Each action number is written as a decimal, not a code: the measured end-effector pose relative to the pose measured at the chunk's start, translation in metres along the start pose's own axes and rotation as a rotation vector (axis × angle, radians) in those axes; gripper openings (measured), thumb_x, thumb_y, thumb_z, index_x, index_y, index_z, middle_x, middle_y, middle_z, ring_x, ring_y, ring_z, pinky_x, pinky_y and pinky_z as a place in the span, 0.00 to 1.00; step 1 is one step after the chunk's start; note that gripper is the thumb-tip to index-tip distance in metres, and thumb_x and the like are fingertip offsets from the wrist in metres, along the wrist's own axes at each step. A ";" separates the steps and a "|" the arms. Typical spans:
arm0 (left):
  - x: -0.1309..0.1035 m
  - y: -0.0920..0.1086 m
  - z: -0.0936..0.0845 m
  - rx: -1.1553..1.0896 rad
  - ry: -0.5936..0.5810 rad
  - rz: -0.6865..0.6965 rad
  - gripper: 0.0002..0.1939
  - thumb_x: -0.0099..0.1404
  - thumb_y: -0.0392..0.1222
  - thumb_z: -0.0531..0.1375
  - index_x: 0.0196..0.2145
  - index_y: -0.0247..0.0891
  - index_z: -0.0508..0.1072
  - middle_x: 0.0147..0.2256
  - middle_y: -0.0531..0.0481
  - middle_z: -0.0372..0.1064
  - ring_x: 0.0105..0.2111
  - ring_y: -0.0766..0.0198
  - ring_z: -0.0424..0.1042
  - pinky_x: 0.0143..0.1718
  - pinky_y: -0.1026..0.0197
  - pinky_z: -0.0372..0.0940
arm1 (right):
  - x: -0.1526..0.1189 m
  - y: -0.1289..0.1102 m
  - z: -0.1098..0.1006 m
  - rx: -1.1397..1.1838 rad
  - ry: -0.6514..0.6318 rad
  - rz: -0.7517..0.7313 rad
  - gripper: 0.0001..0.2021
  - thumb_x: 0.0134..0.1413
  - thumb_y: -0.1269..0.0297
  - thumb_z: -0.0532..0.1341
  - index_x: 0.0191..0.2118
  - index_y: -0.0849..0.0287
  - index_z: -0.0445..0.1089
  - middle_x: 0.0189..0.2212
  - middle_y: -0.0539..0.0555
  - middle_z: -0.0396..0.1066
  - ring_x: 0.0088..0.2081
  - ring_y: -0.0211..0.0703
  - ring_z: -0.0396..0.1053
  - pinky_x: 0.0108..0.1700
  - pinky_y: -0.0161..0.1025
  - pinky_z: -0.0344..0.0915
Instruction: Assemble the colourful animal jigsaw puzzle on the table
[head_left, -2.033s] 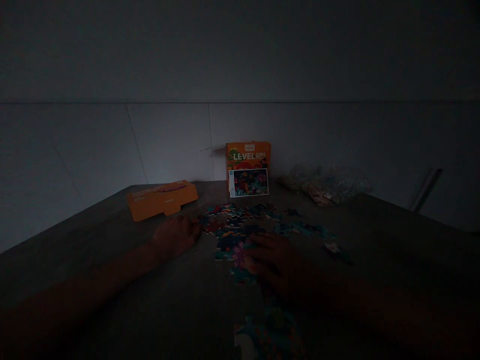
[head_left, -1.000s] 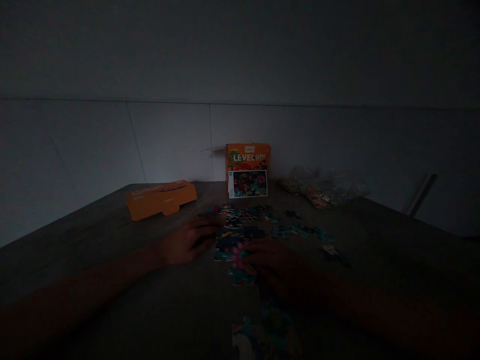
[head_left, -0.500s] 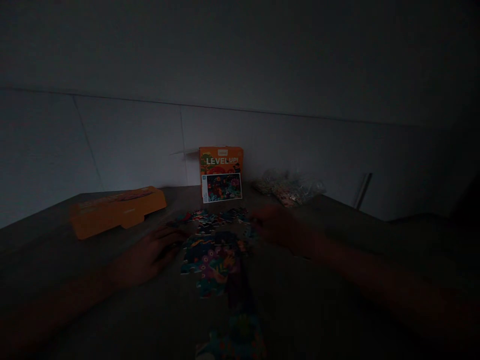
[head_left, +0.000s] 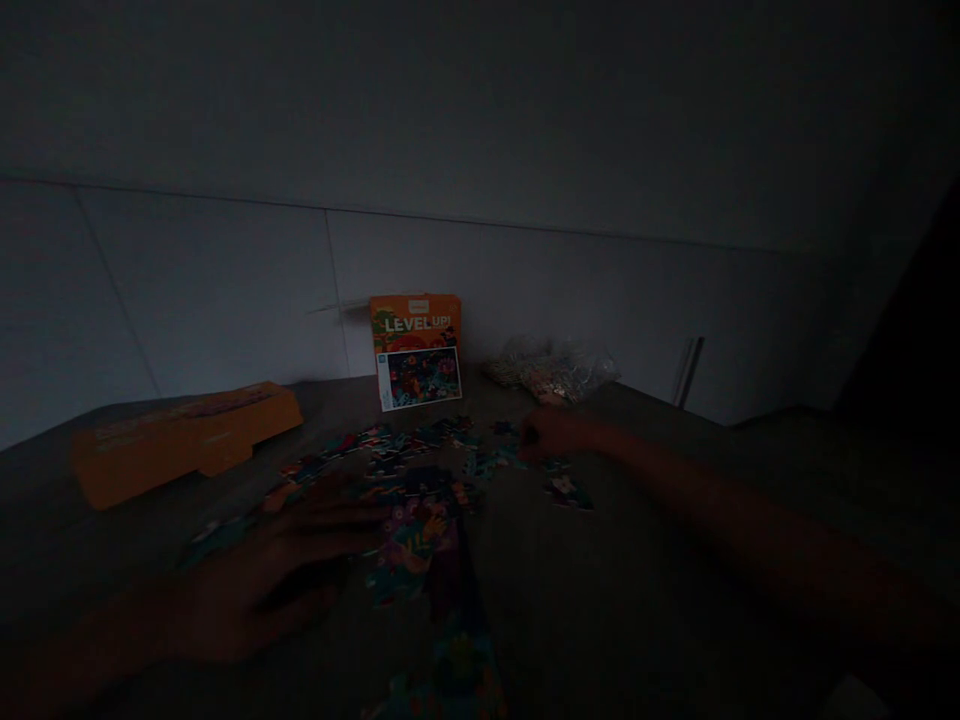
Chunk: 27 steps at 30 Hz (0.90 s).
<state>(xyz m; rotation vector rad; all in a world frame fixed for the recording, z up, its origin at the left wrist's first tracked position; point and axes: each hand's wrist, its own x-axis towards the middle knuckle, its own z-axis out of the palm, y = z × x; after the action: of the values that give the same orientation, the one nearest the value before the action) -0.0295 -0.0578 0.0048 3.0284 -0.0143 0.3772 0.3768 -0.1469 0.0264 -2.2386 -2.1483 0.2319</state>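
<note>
Head view, dim. Left hand (head_left: 262, 565): fingers spread, released, at left edge of the partly joined puzzle (head_left: 416, 540) on the table (head_left: 600, 600). Right hand (head_left: 559, 433): fingers curled down at loose pieces (head_left: 489, 460); cannot tell whether it grips one. Picture card (head_left: 421, 378) stands before upright box (head_left: 412, 312).

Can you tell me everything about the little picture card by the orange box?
The picture card is a flat rectangle, perhaps cardboard, with white edges, a wider white strip down its left side and a dark, colourful picture. It stands nearly upright on the table, in front of the orange box and seemingly leaning on it, behind the puzzle pieces.
</note>
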 end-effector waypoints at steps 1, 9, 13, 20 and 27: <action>0.002 0.002 0.000 -0.011 -0.006 -0.007 0.33 0.65 0.33 0.56 0.64 0.56 0.59 0.64 0.51 0.58 0.63 0.51 0.58 0.62 0.45 0.60 | -0.001 -0.003 0.000 0.003 0.002 0.002 0.14 0.52 0.56 0.65 0.35 0.63 0.79 0.32 0.58 0.78 0.33 0.49 0.74 0.34 0.37 0.65; 0.007 0.007 -0.004 -0.014 -0.071 -0.038 0.32 0.66 0.33 0.56 0.65 0.54 0.59 0.64 0.50 0.57 0.64 0.51 0.58 0.63 0.43 0.57 | -0.001 -0.006 -0.001 0.155 0.103 0.064 0.12 0.45 0.57 0.69 0.26 0.63 0.75 0.23 0.55 0.74 0.29 0.48 0.72 0.30 0.37 0.64; 0.009 0.008 -0.003 0.004 -0.079 -0.014 0.32 0.66 0.32 0.56 0.65 0.51 0.59 0.65 0.50 0.56 0.64 0.51 0.57 0.64 0.43 0.56 | 0.001 -0.017 -0.006 0.277 0.286 0.089 0.09 0.52 0.64 0.63 0.36 0.64 0.74 0.33 0.58 0.77 0.37 0.47 0.74 0.35 0.36 0.67; 0.004 0.020 0.004 0.014 0.088 -0.120 0.23 0.69 0.38 0.54 0.61 0.41 0.61 0.58 0.42 0.66 0.59 0.51 0.64 0.60 0.48 0.62 | -0.043 -0.107 0.029 0.994 0.136 -0.164 0.16 0.47 0.53 0.67 0.35 0.61 0.70 0.26 0.53 0.75 0.25 0.40 0.71 0.25 0.33 0.65; 0.019 0.040 0.005 -0.344 0.003 0.059 0.21 0.69 0.35 0.54 0.59 0.39 0.62 0.55 0.41 0.66 0.55 0.56 0.68 0.56 0.53 0.66 | -0.067 -0.147 0.052 0.998 -0.095 -0.300 0.11 0.45 0.59 0.69 0.31 0.61 0.72 0.25 0.48 0.71 0.27 0.36 0.69 0.29 0.30 0.63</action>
<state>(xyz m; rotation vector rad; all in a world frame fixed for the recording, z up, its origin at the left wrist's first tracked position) -0.0105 -0.0982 0.0082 2.6918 -0.1521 0.3433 0.2219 -0.2107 -0.0011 -1.3400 -1.7380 1.1062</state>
